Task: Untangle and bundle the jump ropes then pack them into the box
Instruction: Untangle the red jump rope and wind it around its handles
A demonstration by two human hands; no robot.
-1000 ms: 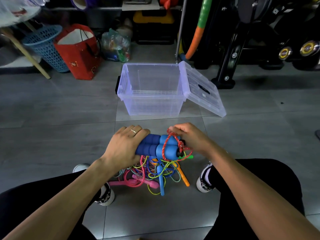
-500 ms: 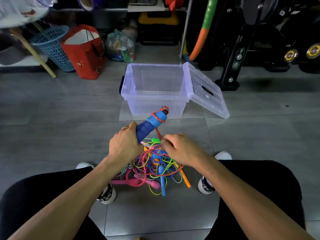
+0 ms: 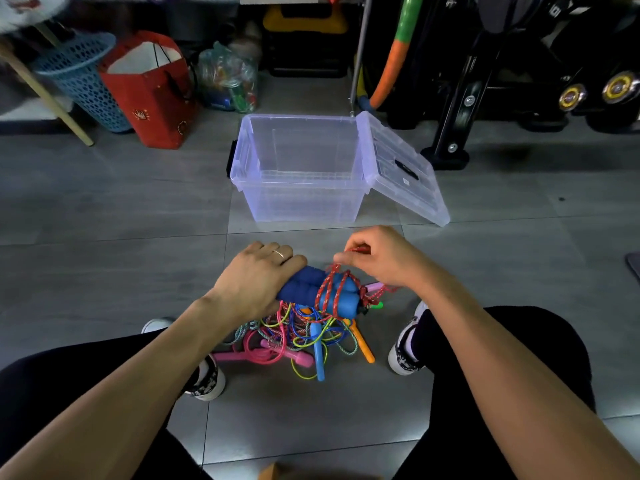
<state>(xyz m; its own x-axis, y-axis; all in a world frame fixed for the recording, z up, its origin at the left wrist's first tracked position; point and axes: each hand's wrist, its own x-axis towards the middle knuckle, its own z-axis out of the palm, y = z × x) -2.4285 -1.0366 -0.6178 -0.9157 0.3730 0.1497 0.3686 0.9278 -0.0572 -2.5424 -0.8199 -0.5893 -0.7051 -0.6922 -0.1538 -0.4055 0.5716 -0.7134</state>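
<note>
Clear box [image 3: 301, 199], lid [image 3: 405, 171] open

There is only the one view, worn on the person's head. It looks forward and steeply down over both forearms at the grey floor [image 3: 104, 209] between the knees, close to the hands, with the clutter along the far wall at the top.

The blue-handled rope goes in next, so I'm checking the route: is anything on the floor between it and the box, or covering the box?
Nothing visible. Bare floor lies between the blue-handled rope and the box, whose lid hangs open to the right.
</note>
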